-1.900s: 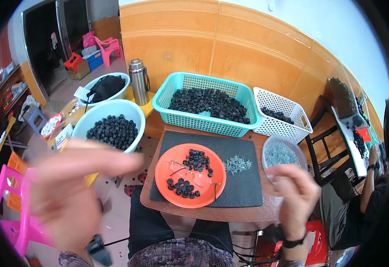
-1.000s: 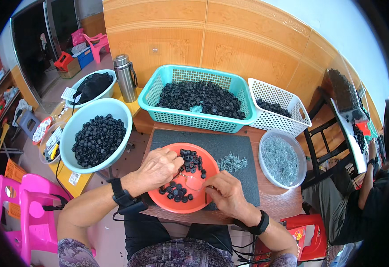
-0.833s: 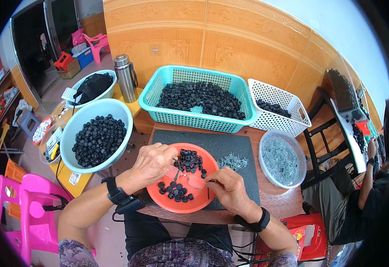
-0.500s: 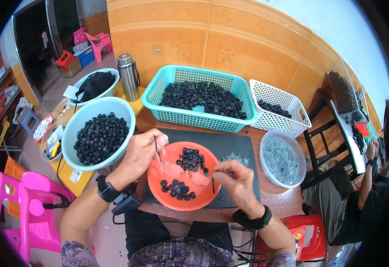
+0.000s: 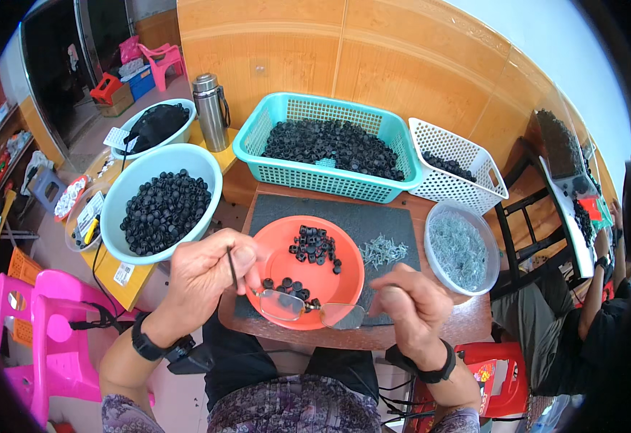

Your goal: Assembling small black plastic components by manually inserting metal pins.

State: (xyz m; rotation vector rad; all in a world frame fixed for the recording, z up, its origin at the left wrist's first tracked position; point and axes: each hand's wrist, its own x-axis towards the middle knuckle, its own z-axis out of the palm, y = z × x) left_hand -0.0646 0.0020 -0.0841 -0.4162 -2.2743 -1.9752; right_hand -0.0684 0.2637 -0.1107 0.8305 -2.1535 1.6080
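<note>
Thin-framed clear-lens glasses (image 5: 304, 307) held over the round orange plastic plate (image 5: 344, 278) of small black caps (image 5: 314, 244), left hand (image 5: 203, 274) pinching one temple arm, right hand (image 5: 409, 307) closed on the other.

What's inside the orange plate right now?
The orange plate holds two clusters of small black caps. A pair of glasses, held by both hands, covers its near rim.
</note>
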